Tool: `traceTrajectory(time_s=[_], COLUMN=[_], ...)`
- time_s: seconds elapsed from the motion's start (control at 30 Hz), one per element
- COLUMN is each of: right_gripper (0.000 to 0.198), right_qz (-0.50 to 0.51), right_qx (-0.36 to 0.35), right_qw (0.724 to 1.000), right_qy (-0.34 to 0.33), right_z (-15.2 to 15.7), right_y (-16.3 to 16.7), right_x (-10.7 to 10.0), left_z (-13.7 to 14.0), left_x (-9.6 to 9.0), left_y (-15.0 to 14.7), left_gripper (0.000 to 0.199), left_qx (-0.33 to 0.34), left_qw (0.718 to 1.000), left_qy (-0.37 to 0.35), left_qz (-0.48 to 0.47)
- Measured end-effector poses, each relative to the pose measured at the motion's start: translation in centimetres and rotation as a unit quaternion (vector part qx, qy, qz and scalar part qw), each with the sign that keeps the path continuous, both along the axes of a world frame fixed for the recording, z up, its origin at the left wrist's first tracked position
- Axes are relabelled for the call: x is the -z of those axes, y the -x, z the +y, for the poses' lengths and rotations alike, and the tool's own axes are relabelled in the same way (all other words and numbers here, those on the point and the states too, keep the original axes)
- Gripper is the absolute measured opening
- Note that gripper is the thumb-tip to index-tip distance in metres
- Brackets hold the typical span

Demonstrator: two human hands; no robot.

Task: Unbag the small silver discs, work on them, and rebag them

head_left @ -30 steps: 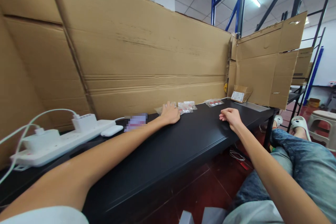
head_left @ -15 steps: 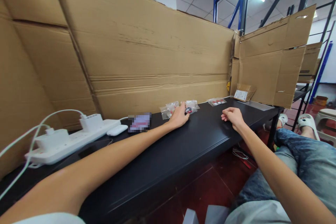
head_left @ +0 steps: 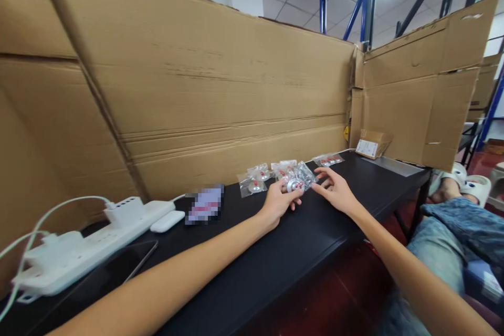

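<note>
Pinching the clear packet (head_left: 305,172) by its near edge, the left hand (head_left: 280,200) leaves the silver disc (head_left: 295,184) exposed above the counter (head_left: 275,268); the right hand (head_left: 334,192), fingers loosely parted, seems poised to steady it.

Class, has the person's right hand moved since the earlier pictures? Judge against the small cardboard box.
Yes: the right hand has moved left, farther from the small cardboard box.

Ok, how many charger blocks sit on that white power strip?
2: one ported block toward the far end of the power strip; one flatter block toward its near end. No others show.
</note>
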State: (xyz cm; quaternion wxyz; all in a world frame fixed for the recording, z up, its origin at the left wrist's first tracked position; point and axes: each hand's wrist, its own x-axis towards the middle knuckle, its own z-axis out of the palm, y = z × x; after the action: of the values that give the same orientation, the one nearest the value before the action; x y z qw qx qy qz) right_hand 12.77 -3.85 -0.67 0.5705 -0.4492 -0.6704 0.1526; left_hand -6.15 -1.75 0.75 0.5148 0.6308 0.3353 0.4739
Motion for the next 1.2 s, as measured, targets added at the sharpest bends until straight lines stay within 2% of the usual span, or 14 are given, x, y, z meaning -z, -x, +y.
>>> traceTrajectory(time_s=[0.07,0.23,0.37,0.47,0.6,0.73,0.87,1.07,1.2], right_gripper=[0.043,0.023,0.032,0.038,0.041,0.036,0.033,0.032,0.037], right_qz=[0.002,0.005,0.036,0.085,0.184,0.234,0.233,0.234,0.242], right_qx=[-0.023,-0.069,-0.076,-0.114,-0.115,-0.097,-0.105,-0.105,-0.076], right_qw=[1.0,0.996,0.993,0.982,0.96,0.949,0.947,0.952,0.957], right_qy=[0.014,0.053,0.079,0.127,0.179,0.187,0.196,0.168,0.14], right_z=[0.7,1.1,0.8,1.2,2.1,2.4,2.3,1.8,1.4], right_y=[0.9,1.9,1.4,0.9,0.5,0.2,0.0,0.1,0.1], right_x=[-0.1,-0.9,-0.7,0.0,0.5,0.3,0.1,0.2,0.2], left_z=[-0.3,-0.9,-2.4,-3.4,-2.8,-1.8,-1.9,-1.7,-1.6], left_x=[-0.1,-0.2,-0.3,-0.3,-0.2,-0.2,-0.2,0.1,0.2], left_y=[0.2,0.5,1.0,0.7,-0.7,-1.7,-1.4,-0.9,-1.0], left_gripper=[0.038,0.037,0.035,0.035,0.037,0.036,0.034,0.034,0.033], left_qx=[0.011,-0.009,-0.073,-0.091,-0.112,-0.112,-0.089,-0.042,-0.034], left_qw=[1.0,0.999,0.996,0.995,0.993,0.993,0.995,0.997,0.997], left_qy=[0.008,0.029,0.034,0.032,0.027,0.03,0.048,0.059,0.073], left_qz=[0.0,-0.021,-0.024,-0.009,0.004,0.009,-0.019,-0.018,-0.014])
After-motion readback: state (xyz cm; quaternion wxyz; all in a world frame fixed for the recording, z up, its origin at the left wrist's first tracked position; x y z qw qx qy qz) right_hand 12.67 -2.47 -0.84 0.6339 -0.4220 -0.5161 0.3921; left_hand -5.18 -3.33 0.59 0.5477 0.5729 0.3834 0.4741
